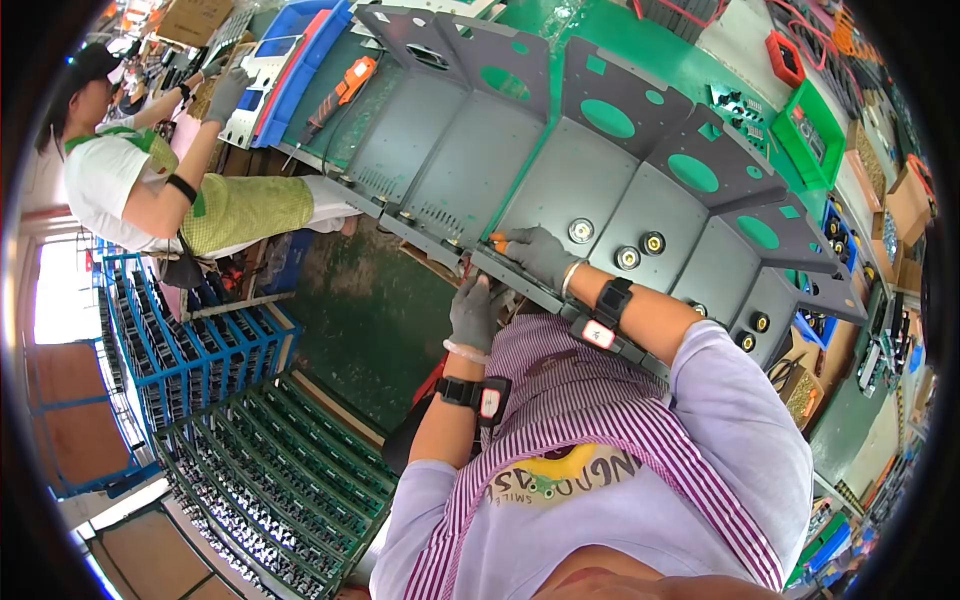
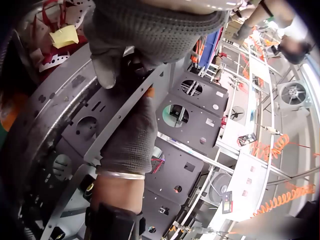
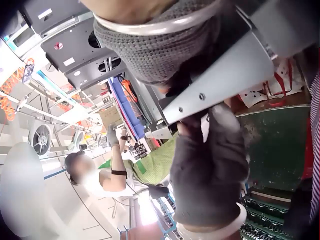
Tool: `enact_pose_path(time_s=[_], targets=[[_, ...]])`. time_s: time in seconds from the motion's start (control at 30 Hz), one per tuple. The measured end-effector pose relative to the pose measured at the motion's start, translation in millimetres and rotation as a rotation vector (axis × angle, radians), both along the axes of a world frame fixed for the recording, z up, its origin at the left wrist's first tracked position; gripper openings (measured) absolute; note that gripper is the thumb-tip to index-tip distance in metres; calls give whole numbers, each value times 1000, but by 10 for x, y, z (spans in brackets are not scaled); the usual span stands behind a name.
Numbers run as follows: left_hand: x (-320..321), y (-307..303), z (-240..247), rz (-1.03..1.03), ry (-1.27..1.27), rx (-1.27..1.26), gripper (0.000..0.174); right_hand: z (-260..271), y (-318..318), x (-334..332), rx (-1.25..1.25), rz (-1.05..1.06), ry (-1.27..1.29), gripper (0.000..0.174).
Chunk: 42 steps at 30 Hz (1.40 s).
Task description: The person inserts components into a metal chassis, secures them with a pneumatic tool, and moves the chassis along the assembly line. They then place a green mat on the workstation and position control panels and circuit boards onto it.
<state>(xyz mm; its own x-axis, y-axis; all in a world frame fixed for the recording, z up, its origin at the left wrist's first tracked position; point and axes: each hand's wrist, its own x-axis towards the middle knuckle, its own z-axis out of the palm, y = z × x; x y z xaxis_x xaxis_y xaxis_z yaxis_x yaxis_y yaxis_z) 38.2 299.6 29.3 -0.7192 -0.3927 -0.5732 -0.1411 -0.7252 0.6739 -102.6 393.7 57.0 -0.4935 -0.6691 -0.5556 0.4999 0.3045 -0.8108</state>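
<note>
A long grey sheet-metal housing [image 1: 545,185] lies before me, with upright panels [image 1: 607,115] cut with round holes along its far side. My gloved left hand [image 1: 472,315] is at the outer side of its near edge. In the left wrist view its thumb and curled fingers close on a small dark part [image 2: 135,66], mostly hidden. My gloved right hand [image 1: 542,255] reaches over the edge flange [image 3: 215,85] from the inner side, its bare fingertip close to the metal. I cannot tell whether it pinches anything. Round black parts with yellowish centres [image 1: 627,257] stand on the housing floor.
An orange power tool [image 1: 345,92] lies beyond the housing's left end, near a blue bin [image 1: 300,70]. Another person [image 1: 150,180] works at the left. A green tray [image 1: 810,135] stands at the far right. Racks of parts [image 1: 270,480] stand behind on the left.
</note>
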Motion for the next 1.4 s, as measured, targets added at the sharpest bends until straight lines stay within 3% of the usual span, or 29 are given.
enact_pose_path(time_s=[0.07, 0.1, 0.17, 0.23, 0.33, 0.43, 0.53, 0.57, 0.67, 0.8, 0.87, 0.9, 1.03, 1.13, 1.23, 1.3, 1.4], targets=[[-31, -88, -213, -304, -42, -675, 31, -25, -21, 15, 45, 24, 5, 34], [-51, -81, -228, -238, -39, -570, 29, -137, -34, 37, 32, 13, -11, 34], [-91, -93, -129, -323, -94, -819, 26, -186, -43, 40, 28, -7, -38, 34], [-135, -120, 53, -616, -212, -1522, 22, -71, -19, 41, 48, -17, -62, 34], [-155, -105, 7, -553, -258, -1445, 22, 18, -21, 17, 87, -3, -30, 33], [-102, -94, -20, -501, -262, -1429, 24, -233, -48, 33, -12, 18, -75, 33], [-176, -38, -13, 196, -37, 156, 29, -8, -28, 17, 86, 78, 50, 34], [-188, -62, -41, 106, -156, -47, 36, -44, -44, 8, 114, 110, 116, 34], [-164, -129, -39, -177, -220, -371, 37, -45, -73, -71, 147, 184, 191, 39], [-203, -77, 42, -6, -145, -117, 32, 12, -118, -220, 244, 351, 187, 39], [-136, -89, -20, -144, -51, -392, 28, 16, -141, -223, 239, 331, 167, 39], [-124, -94, -34, -151, -36, -406, 27, 19, -148, -223, 237, 322, 157, 39], [-157, -144, -43, -112, -118, -170, 29, -28, -144, -282, 110, 374, 146, 38], [-211, -96, 130, -66, -155, -129, 32, -112, -192, -316, 107, 449, 221, 34], [-194, -98, 86, -86, -141, -156, 36, -171, -210, -356, 112, 541, 433, 31], [-141, -179, -144, -193, -80, -373, 36, -117, -223, -388, 157, 656, 697, 30], [-57, -205, -294, -250, -46, -492, 35, 59, -224, -402, 230, 628, 551, 32]])
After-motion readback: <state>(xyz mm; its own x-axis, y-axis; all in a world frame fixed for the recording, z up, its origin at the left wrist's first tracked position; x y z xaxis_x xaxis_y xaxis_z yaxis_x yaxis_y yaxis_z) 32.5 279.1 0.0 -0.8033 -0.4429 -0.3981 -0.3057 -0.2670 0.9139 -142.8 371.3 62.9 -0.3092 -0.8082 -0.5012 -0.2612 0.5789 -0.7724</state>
